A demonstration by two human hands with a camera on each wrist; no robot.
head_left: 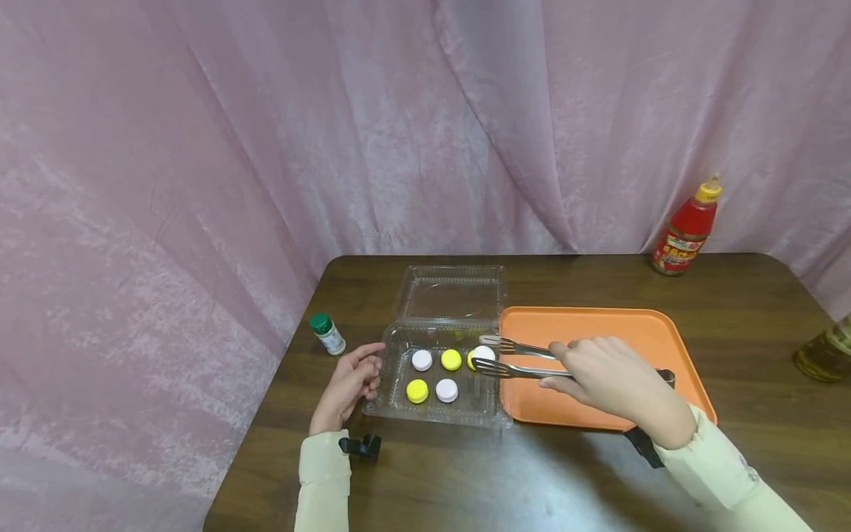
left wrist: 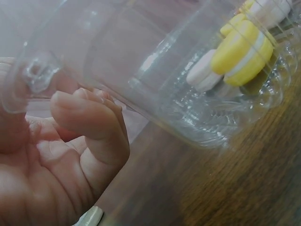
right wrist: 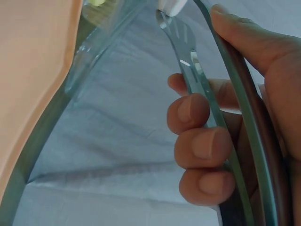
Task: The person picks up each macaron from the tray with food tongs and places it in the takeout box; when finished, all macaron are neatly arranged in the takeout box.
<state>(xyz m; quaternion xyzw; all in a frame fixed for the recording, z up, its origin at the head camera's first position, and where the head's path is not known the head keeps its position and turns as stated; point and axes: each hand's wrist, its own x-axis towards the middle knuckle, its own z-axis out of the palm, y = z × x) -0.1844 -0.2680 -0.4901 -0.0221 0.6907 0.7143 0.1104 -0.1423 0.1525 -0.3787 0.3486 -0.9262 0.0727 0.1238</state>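
Observation:
My left hand is at the left rim of an open clear plastic container; in the left wrist view its bent fingers pinch the rim near a corner. White macarons and yellow macarons lie inside. My right hand grips metal food tongs from above, reaching across from the right. Between the tongs' slotted tips is a white macaron, above a partly hidden yellow one at the container's right side. The right wrist view shows fingers curled round the tongs' arms.
An orange tray adjoins the container on the right, beneath the right hand. The container's lid lies folded back. A green-capped bottle stands at the left, a red sauce bottle at the back right, and an oil-coloured bottle at the right edge.

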